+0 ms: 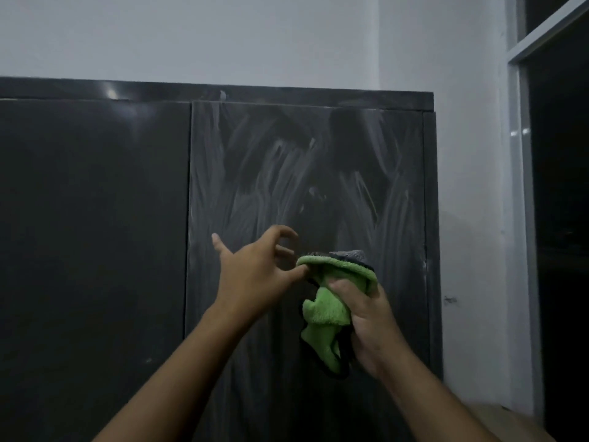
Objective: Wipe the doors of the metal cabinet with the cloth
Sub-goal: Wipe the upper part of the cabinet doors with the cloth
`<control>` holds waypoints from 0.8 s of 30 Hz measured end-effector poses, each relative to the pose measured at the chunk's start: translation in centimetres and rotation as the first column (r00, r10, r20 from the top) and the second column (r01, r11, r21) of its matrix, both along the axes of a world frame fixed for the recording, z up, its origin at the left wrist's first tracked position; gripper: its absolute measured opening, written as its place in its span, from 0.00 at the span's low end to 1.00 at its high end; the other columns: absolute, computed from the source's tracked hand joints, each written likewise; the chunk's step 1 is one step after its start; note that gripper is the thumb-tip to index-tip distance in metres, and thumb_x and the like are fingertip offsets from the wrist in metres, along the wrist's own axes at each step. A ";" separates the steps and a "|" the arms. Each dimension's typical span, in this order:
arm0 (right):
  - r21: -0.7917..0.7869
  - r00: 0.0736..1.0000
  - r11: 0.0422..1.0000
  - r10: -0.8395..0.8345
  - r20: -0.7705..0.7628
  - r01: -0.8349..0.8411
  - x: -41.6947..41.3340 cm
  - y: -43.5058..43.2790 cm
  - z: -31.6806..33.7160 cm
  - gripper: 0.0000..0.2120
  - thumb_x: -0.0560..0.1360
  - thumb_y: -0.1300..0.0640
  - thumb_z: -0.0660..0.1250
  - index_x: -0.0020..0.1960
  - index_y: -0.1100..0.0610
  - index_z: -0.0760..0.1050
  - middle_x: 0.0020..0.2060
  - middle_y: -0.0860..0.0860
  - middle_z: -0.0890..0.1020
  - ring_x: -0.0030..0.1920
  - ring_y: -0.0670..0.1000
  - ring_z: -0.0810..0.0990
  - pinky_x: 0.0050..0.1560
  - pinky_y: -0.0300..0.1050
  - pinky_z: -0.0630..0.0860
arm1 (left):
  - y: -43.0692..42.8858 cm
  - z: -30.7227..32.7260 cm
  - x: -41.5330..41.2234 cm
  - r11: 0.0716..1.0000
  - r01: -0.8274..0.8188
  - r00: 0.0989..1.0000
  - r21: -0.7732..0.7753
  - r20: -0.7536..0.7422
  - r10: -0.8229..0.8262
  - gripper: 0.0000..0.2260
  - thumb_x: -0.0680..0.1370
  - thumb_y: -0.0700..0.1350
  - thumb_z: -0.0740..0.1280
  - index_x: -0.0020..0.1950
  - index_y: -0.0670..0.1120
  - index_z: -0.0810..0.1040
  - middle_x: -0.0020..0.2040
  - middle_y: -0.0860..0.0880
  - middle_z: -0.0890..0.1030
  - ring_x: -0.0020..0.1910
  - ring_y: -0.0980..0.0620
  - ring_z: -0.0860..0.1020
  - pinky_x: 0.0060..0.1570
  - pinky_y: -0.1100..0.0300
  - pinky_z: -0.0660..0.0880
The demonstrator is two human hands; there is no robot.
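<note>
Both hands are up in front of the right door (318,170) of the metal cabinet (318,97), about halfway down the part you can see. Above them the door is bare up to the top rail and covered in whitish smeary streaks. The seam with the left door (95,218) runs just left of the hands. On the other side the door ends at a narrow side strip, then there's pale wall (471,186) and a window frame (518,154) further right. The left door looks darker and plainer, and the frame cuts it off on the left. The bottom of the cabinet is out of shot too. It's dim and a bit blurry, so fine detail is mush. The cloth (325,307) is green with a dark trim and a greyish side peeking out on top. It's bunched in the right hand (369,320), which holds it upright with the fingers curled round it. Most of those fingers are buried in the folds. I can't tell if the cloth is actually touching the door or just held in front of it. The left hand (255,272) comes in from the left with its back to the camera, little finger sticking out, other fingers loosely curled and spread, and the thumb tip right at the cloth's green edge. Whether it's really pinching that edge or only touching it, I can't say.
</note>
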State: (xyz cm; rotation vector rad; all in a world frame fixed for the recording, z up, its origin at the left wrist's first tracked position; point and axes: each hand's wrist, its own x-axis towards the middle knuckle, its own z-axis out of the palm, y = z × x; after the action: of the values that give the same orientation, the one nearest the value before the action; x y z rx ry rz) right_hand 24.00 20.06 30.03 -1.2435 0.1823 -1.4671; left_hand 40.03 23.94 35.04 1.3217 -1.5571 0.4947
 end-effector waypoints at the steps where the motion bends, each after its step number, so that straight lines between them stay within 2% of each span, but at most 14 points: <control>1: -0.037 0.999 0.999 -0.038 0.003 0.038 0.1 -0.5 1.1 0.10 0.75 0.68 0.67 0.56 0.61 0.80 0.46 0.63 0.81 0.42 0.59 0.82 0.40 0.58 0.82 | 0.1 0.6 0.4 1.000 -0.012 0.999 0.005 0.036 0.011 0.23 0.72 0.68 0.66 0.64 0.64 0.67 0.56 0.61 0.82 0.59 0.62 0.77 0.71 0.34 0.32; 3: -0.132 0.985 0.976 -0.173 -0.002 0.171 0.0 -1.8 3.7 0.13 0.76 0.68 0.68 0.58 0.56 0.80 0.51 0.61 0.84 0.49 0.60 0.84 0.49 0.62 0.82 | 0.2 1.9 1.4 0.997 -0.080 0.989 -0.006 0.123 0.080 0.30 0.72 0.70 0.63 0.70 0.63 0.59 0.68 0.57 0.75 0.67 0.57 0.74 0.70 0.32 0.31; 5: -0.249 0.931 0.900 -0.363 0.030 0.358 -0.4 -3.0 6.8 0.15 0.76 0.67 0.70 0.60 0.54 0.80 0.52 0.57 0.85 0.53 0.57 0.84 0.51 0.59 0.82 | 0.0 3.2 2.3 0.984 -0.175 0.958 -0.033 0.225 0.178 0.33 0.73 0.69 0.64 0.73 0.64 0.53 0.75 0.52 0.63 0.71 0.53 0.68 0.69 0.29 0.33; 7: -0.367 0.845 0.772 -0.529 0.081 0.518 -1.0 -3.7 10.3 0.18 0.75 0.65 0.71 0.62 0.50 0.78 0.52 0.51 0.84 0.53 0.48 0.83 0.50 0.46 0.81 | -0.4 4.5 3.0 0.976 -0.214 0.931 -0.034 0.294 0.215 0.34 0.72 0.66 0.66 0.73 0.66 0.51 0.74 0.50 0.59 0.74 0.50 0.62 0.70 0.28 0.35; 9: -0.493 0.751 0.623 -0.652 0.101 0.607 -1.4 -3.7 14.0 0.21 0.75 0.62 0.73 0.57 0.38 0.74 0.51 0.43 0.81 0.50 0.38 0.80 0.49 0.36 0.79 | -0.7 5.7 3.4 0.974 -0.220 0.921 -0.047 0.319 0.223 0.33 0.73 0.63 0.68 0.72 0.65 0.53 0.72 0.49 0.60 0.75 0.49 0.60 0.70 0.28 0.37; 11: -0.571 0.637 0.464 -0.759 0.138 0.677 -1.4 -4.4 17.4 0.21 0.74 0.58 0.75 0.57 0.37 0.71 0.54 0.46 0.80 0.54 0.43 0.79 0.54 0.41 0.78 | -1.1 7.0 3.7 0.974 -0.207 0.927 -0.094 0.299 0.226 0.31 0.73 0.60 0.69 0.71 0.64 0.58 0.70 0.49 0.63 0.73 0.49 0.62 0.71 0.29 0.38; 12: -0.594 0.552 0.365 -0.817 0.164 0.717 -1.2 -5.0 19.0 0.21 0.73 0.57 0.75 0.60 0.41 0.73 0.59 0.50 0.78 0.57 0.47 0.78 0.57 0.44 0.77 | -1.4 7.8 3.8 0.973 -0.192 0.935 -0.125 0.278 0.220 0.29 0.73 0.58 0.69 0.70 0.63 0.61 0.69 0.49 0.64 0.72 0.49 0.64 0.72 0.30 0.39; 14: -0.624 0.372 0.164 -0.902 0.218 0.764 -0.4 -6.5 21.9 0.28 0.73 0.58 0.75 0.70 0.52 0.71 0.65 0.57 0.73 0.62 0.53 0.73 0.63 0.46 0.73 | -2.0 9.6 4.1 0.972 -0.164 0.950 -0.171 0.237 0.202 0.26 0.73 0.57 0.69 0.68 0.61 0.64 0.67 0.49 0.66 0.70 0.50 0.66 0.73 0.31 0.40; 16: -0.630 0.250 0.059 -0.943 0.220 0.775 0.8 -8.0 24.1 0.32 0.73 0.60 0.73 0.74 0.55 0.66 0.68 0.60 0.68 0.66 0.60 0.69 0.67 0.52 0.69 | -2.6 11.4 4.4 0.971 -0.157 0.956 -0.179 0.218 0.195 0.25 0.73 0.55 0.69 0.68 0.60 0.65 0.66 0.49 0.67 0.69 0.49 0.67 0.73 0.32 0.42; 20: -0.692 0.054 -0.075 -0.985 0.162 0.718 3.2 -9.6 25.7 0.31 0.76 0.51 0.70 0.75 0.54 0.63 0.70 0.62 0.65 0.67 0.63 0.65 0.68 0.58 0.66 | -4.1 13.6 5.1 0.968 -0.197 0.925 -0.156 0.297 0.236 0.28 0.74 0.56 0.70 0.71 0.57 0.64 0.67 0.47 0.66 0.70 0.46 0.65 0.74 0.32 0.43; 21: -0.727 0.054 -0.069 -0.988 0.145 0.683 3.6 -9.7 25.7 0.32 0.75 0.47 0.69 0.75 0.54 0.63 0.70 0.61 0.64 0.67 0.63 0.64 0.68 0.58 0.66 | -4.5 13.8 5.3 0.966 -0.207 0.915 -0.152 0.320 0.246 0.28 0.74 0.56 0.70 0.71 0.57 0.63 0.67 0.47 0.66 0.71 0.46 0.65 0.74 0.32 0.43; 23: -0.803 0.136 0.036 -0.989 0.057 0.596 4.3 -8.9 25.7 0.35 0.72 0.39 0.62 0.75 0.53 0.62 0.71 0.59 0.64 0.69 0.60 0.61 0.68 0.57 0.63 | -5.2 14.1 5.8 0.961 -0.227 0.901 -0.156 0.342 0.268 0.30 0.74 0.57 0.70 0.72 0.56 0.63 0.68 0.46 0.64 0.72 0.44 0.62 0.74 0.32 0.44; 24: -0.847 0.157 0.078 -0.988 0.006 0.525 4.4 -8.5 25.6 0.36 0.71 0.38 0.57 0.75 0.53 0.62 0.72 0.58 0.64 0.70 0.59 0.60 0.69 0.57 0.61 | -5.4 14.1 6.0 0.959 -0.231 0.897 -0.165 0.346 0.276 0.30 0.74 0.57 0.70 0.73 0.55 0.62 0.68 0.46 0.64 0.72 0.44 0.62 0.74 0.33 0.45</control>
State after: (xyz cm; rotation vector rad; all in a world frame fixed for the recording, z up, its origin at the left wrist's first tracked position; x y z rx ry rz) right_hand 28.43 11.52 55.60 -2.5757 1.0818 -2.1744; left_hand 46.07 18.49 49.17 1.4020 -1.6268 1.0352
